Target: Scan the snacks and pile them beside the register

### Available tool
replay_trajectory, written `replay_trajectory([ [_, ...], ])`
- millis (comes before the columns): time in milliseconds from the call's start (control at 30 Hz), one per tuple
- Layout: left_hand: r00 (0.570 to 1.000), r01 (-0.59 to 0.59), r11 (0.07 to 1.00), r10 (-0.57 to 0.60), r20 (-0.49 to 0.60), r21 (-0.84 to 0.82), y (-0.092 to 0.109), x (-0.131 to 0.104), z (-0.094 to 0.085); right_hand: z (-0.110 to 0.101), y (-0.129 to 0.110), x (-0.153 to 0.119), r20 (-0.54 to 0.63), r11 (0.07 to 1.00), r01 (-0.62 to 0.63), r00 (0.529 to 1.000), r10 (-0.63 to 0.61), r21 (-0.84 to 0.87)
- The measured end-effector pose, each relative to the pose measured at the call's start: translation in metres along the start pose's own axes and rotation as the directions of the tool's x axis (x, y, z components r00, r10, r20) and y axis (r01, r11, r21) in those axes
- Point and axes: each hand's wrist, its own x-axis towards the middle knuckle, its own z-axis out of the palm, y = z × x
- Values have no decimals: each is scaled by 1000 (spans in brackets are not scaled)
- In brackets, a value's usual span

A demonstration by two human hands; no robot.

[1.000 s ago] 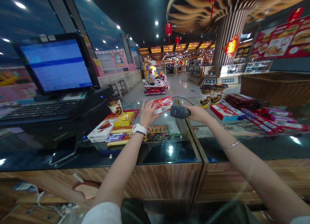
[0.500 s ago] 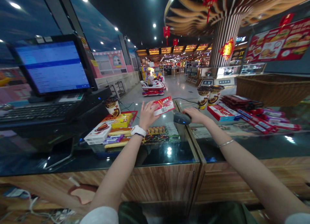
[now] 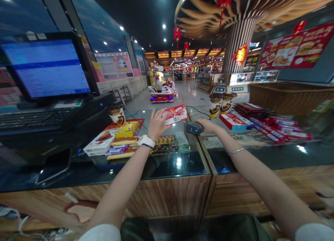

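My left hand [image 3: 157,124] holds a flat red and white packet [image 3: 175,115] by its left end, above the glass counter [image 3: 169,165]. A barcode shows on the packet's lower edge. Just right of it, my right hand [image 3: 208,125] is closed round the handle of a dark barcode scanner [image 3: 194,128] with a small blue light. The scanner's head points toward the packet, close to its right end. To the left of my left wrist lie a white box [image 3: 101,142], a yellow packet [image 3: 126,129] and a purple packet [image 3: 117,150].
A monitor [image 3: 49,67], a keyboard [image 3: 33,118] and a phone [image 3: 53,166] occupy the left. Cups [image 3: 215,104] stand behind red-and-white boxes [image 3: 234,121] at the right, beside red and purple rolls [image 3: 271,129]. A wicker basket [image 3: 292,96] is behind them.
The view has shifted slightly, so most things appear further left. Both hands keep their hold on the packet and the scanner, which stay close together.
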Motion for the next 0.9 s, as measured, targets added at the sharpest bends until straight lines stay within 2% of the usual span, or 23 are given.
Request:
replay_trajectory([
  [267, 1000, -14, 999, 14, 11, -33, 2, 1, -1, 2, 2, 1, 35, 1000, -3, 999, 3, 13],
  [433, 1000, -2, 999, 3, 15, -46, 6, 1, -4, 0, 5, 2, 13, 983, 58, 998, -61, 174],
  [500, 1000, -3, 999, 3, 8, -48, 6, 1, -5, -3, 4, 3, -35, 965, 67, 998, -60, 254],
  [567, 1000, -3, 999, 3, 0, -44, 7, 2, -5, -8, 0, 4, -139, 954, 58, 990, -17, 293],
  [633, 1000, -7, 999, 7, -7, -42, 7, 2, -6, -14, -8, 5, -307, 959, 65, 952, 23, 274],
  [700, 1000, -15, 999, 15, -14, -47, 8, 3, -7, -19, -19, 5, -456, 971, 106, 890, 4, 216],
  [733, 1000, -21, 998, 20, -15, -52, 9, 3, -7, -21, -24, 4, -494, 975, 127, 869, -21, 181],
  [800, 999, -33, 997, 32, -12, -66, 11, 4, -9, -25, -36, 3, -510, 981, 153, 857, -72, 117],
  [900, 998, -55, 995, 56, 4, -83, 15, 5, -11, -29, -49, 2, -492, 987, 154, 864, -110, 49],
])
